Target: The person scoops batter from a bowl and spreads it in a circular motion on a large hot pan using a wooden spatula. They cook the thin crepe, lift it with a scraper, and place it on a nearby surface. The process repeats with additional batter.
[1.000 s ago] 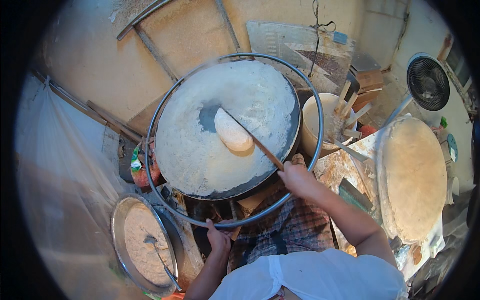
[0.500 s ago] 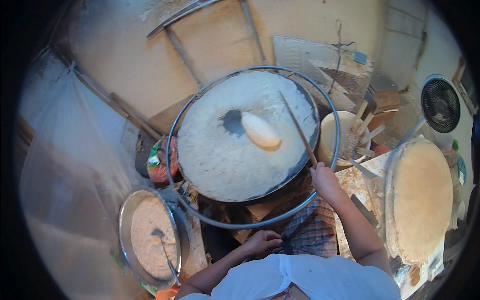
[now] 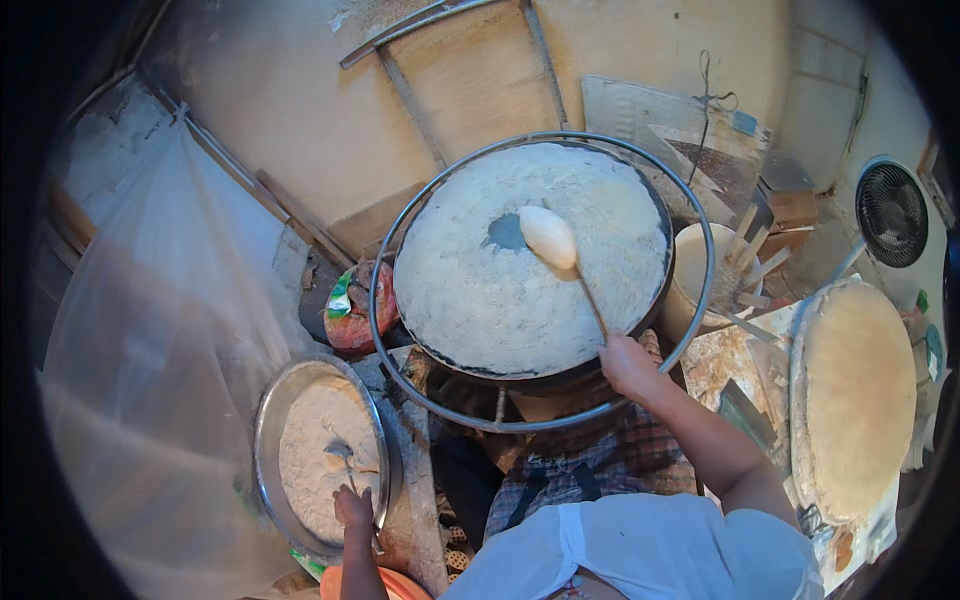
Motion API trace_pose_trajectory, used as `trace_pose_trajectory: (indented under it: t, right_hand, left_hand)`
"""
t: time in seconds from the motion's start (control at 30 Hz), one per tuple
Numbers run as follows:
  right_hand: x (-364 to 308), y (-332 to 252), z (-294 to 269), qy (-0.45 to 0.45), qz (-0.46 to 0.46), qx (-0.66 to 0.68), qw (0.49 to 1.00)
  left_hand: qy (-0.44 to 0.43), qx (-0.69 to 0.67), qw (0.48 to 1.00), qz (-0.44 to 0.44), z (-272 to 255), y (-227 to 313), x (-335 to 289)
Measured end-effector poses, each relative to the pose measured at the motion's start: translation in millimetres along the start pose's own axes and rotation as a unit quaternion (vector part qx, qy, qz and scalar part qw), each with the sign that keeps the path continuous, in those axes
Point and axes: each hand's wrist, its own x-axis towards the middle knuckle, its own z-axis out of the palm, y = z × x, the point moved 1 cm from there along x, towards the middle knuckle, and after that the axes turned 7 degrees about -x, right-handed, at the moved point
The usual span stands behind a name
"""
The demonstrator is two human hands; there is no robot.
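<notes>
A wide round griddle [image 3: 470, 325] is coated with a pale layer of batter, with a small darker patch near its middle. On the coating, beside that patch, rests a whitish oblong lump [image 3: 548, 236] that looks like soft dough. My right hand [image 3: 630, 367] grips a thin wooden stick [image 3: 592, 300] at the griddle's near right edge; the far end meets the lump's near side. Over the metal basin [image 3: 264, 460] at lower left, my left hand [image 3: 353, 508] closes on the handle of a ladle [image 3: 340, 449], whose bowl sits on the pale batter [image 3: 315, 425].
A metal ring [image 3: 712, 265] circles the griddle. To the right, a round stack of pale flat sheets [image 3: 855, 400] lies on a cluttered table, with a bucket [image 3: 690, 255] and fan [image 3: 892, 213] farther off. Plastic sheeting [image 3: 170, 380] hangs at left, above an orange tub [image 3: 400, 585].
My left hand has gone from near my waist to the ladle in the basin. The stick has swung left, so its tip now touches the dough lump. The view has shifted slightly.
</notes>
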Motion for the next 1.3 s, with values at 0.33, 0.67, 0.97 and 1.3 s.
trace_pose_trajectory:
  t: [0.33,0.67,0.97,1.3]
  right_hand:
    - [-12.5,-9.7,-10.9,-0.054,0.083,-0.013,0.995]
    - [-12.0,-2.3,-12.1,0.020,0.107,0.070,0.992]
    - [12.7,-35.8,0.8,-0.049,0.088,0.173,0.980]
    - [-0.1,-93.5,30.9,-0.049,0.079,0.201,0.975]
  left_hand:
    - [-0.048,-0.025,0.994,-0.097,46.5,-69.1,17.5]
    - [0.056,-0.222,0.972,-0.058,1.0,-142.4,15.3]
    - [-0.205,-0.693,0.691,-0.028,-79.9,87.6,38.9]
    - [-0.509,-0.638,0.578,0.018,-60.2,258.3,19.9]
